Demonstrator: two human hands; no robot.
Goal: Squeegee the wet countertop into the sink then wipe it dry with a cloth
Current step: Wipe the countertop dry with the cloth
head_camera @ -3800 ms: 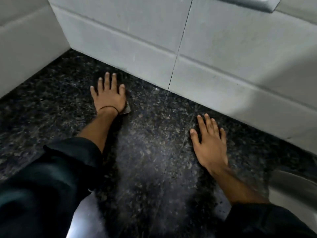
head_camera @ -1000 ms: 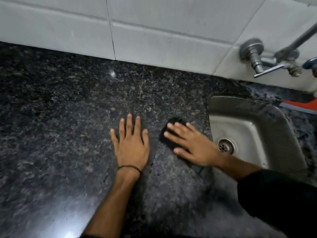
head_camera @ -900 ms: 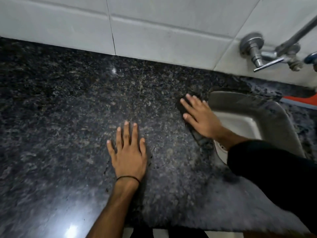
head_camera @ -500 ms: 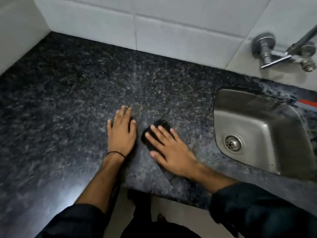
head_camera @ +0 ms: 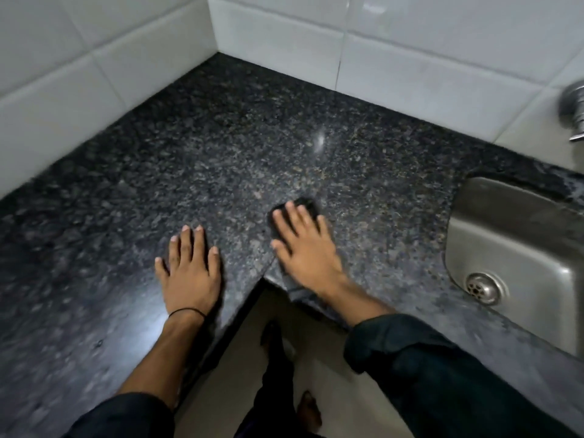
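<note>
Countertop (head_camera: pixel 252 147) of polished black granite, flecked with grey and brown, runs in an L along two walls of glossy white tiles (head_camera: pixel 410 42) and meets them at the back corner. A light glints off its smooth surface near the back edge, and a duller, greyish sheen lies along the front edge toward the sink.

Near the counter's inner front corner, a black cloth (head_camera: pixel 305 204) lies flat on the stone. Only its far rim, with rounded corners, shows beyond the fingertips. The right hand (head_camera: pixel 305 251) presses down on it, palm flat and fingers straight and slightly spread; nothing is pinched or curled around. The left hand (head_camera: pixel 189 270) rests flat on bare granite just beside that same inner corner, well clear of the cloth, fingers straight and close together, thumb out to the side. A thin black band (head_camera: pixel 186 311) circles its wrist.

Set into the counter at its right end, a stainless-steel sink (head_camera: pixel 505 222) has a brushed, rounded-corner basin and a round perforated drain (head_camera: pixel 482 287). Part of a chrome tap (head_camera: pixel 573 105) juts from the tiles above it, cut off by the frame.

Both forearms emerge from dark sleeves (head_camera: pixel 442 374). Below the counter's front edge lie a pale beige floor (head_camera: pixel 252 358) and a bare foot (head_camera: pixel 309 409).
</note>
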